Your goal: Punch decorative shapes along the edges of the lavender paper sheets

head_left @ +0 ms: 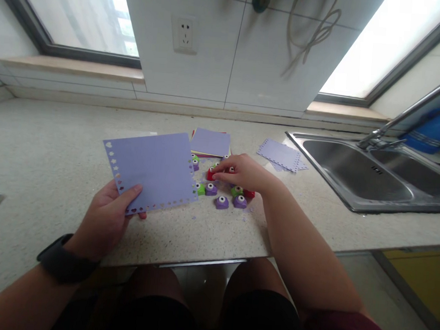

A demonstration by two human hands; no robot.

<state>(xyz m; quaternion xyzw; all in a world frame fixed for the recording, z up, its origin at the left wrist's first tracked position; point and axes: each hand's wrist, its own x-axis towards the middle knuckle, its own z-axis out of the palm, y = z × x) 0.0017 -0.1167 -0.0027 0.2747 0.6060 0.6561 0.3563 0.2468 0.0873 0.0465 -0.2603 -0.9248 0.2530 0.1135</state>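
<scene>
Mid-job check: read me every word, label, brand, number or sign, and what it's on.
No word, label, brand or number is readable.
Small purple plastic craft punches: dark marks on round white tops, some star-like, others too small to tell.
Black wristwatch: nothing legible.

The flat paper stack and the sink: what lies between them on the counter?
In the head view, overlapping purple sheets with punched edges lie between the paper stack and the sink.

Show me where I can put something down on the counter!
Bare counter lies left of the held purple sheet, and between the right forearm and the sink. It's crowded in the middle: little punches sit around the right hand.
</scene>
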